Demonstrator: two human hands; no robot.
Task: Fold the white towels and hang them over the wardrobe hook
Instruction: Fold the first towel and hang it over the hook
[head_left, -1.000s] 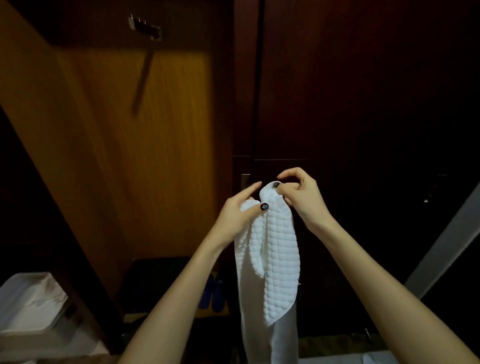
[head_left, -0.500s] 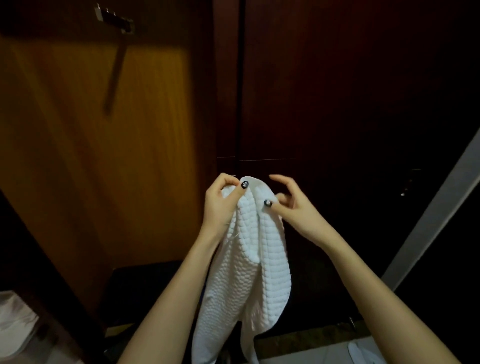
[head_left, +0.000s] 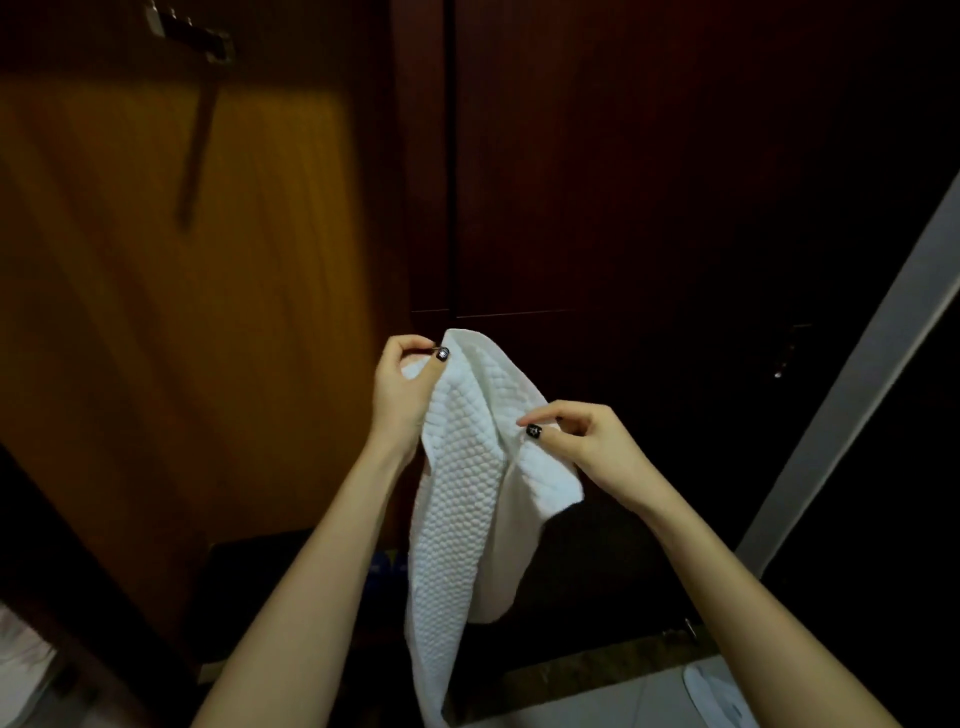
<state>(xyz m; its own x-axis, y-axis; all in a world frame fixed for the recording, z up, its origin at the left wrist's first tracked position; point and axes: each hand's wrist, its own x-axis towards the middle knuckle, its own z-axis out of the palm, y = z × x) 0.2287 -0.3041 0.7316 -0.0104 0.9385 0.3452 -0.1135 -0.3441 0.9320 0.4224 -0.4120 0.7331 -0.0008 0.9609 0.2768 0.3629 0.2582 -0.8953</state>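
The fingers (head_left: 413, 344) of your left hand (head_left: 401, 402) are curled in and pinch the top corner of the white towel (head_left: 457, 514), with your thumb pressed on the cloth from the front. Your right hand (head_left: 589, 444) sits lower and to the right. Its index finger and thumb are closed on a fold of the same towel, and its other fingers are loosely bent.

The towel hangs between your two hands in front of the dark wardrobe doors (head_left: 623, 182). Its long part drops straight down beside your left forearm, and a shorter flap drapes under your right hand.

The hook (head_left: 189, 34) is high at the upper left, above the lit orange-brown panel (head_left: 182, 322) and well apart from the towel. A pale strip (head_left: 857, 374) runs diagonally along the right edge.
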